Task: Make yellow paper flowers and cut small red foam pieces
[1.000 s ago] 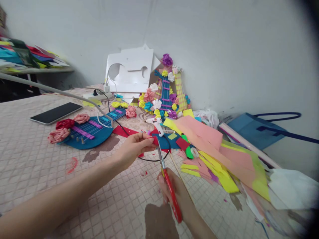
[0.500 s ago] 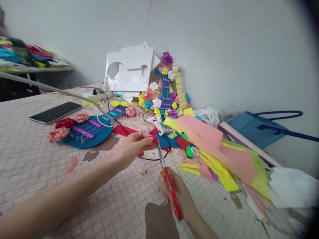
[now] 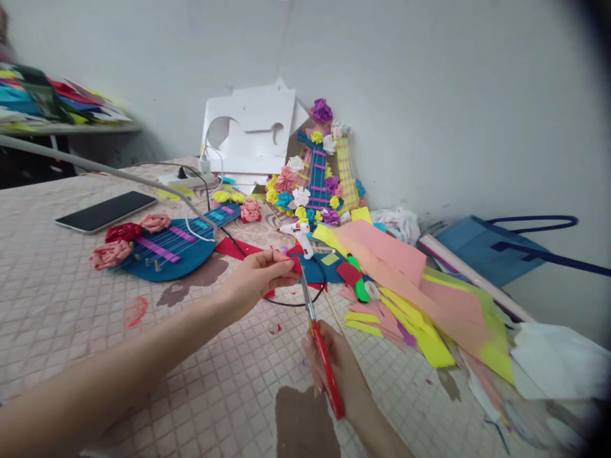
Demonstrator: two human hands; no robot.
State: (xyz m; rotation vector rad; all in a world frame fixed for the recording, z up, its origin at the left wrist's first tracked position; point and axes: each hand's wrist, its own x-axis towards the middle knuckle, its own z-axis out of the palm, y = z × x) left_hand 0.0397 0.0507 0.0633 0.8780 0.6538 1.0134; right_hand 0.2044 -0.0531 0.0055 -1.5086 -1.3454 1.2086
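Checked tabletop [image 3: 71,299] strewn with coloured paper [image 3: 405,267] lies under the left hand [image 3: 255,280], fingertips pinched shut on a small red paper scrap [image 3: 296,266], raised so its edge meets the red-handled scissors [image 3: 317,337] clasped in the right hand [image 3: 334,375]'s curled fingers.

Wide bare worktop [image 3: 62,331] left of the left hand [image 3: 260,280], only tiny red scraps. Ahead-left is blocked by the blue felt guitar [image 3: 176,245], with the phone [image 3: 105,212] behind it. The gap between the hands is filled by the scissors [image 3: 317,337] and the pinched red piece [image 3: 296,266]. Right of the right hand [image 3: 334,369], loose paper sheets [image 3: 420,299] cover the surface, with the blue bag [image 3: 491,248] beyond. Straight ahead, a black cable [image 3: 296,304] loops just past the hands. Then comes the glue gun [image 3: 300,235], then flowered guitars [image 3: 315,178] leaning on the wall.
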